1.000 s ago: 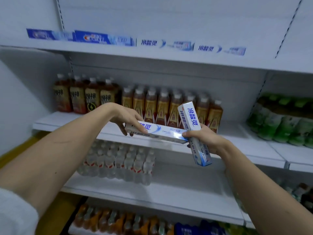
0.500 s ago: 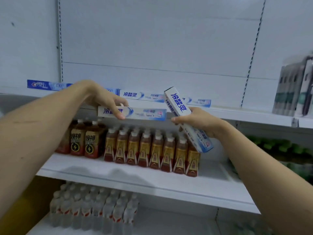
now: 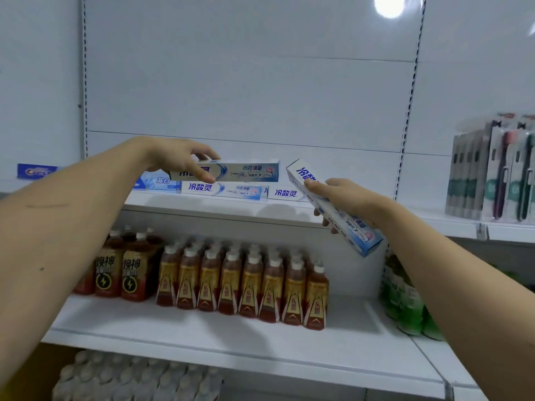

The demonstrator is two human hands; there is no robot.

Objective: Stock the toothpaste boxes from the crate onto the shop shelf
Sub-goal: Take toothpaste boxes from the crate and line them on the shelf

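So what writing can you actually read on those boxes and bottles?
"冷酸灵": on the box in the left hand, partly covered by fingers
"冷酸灵": on the box in the right hand, tilted
"冷酸灵": on two shelved boxes
"盐白": on a pale blue box
"Crest": on a dark blue box, blurred
"焕神": on dark bottles
Toothbrush packs and amber bottles: unreadable.

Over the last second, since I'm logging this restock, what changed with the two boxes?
The left hand lifted its level toothpaste box from the drinks shelf up to the top shelf, just above the boxes lying there. The right hand rose too. Unchanged: both grips, and the right box still tilted.
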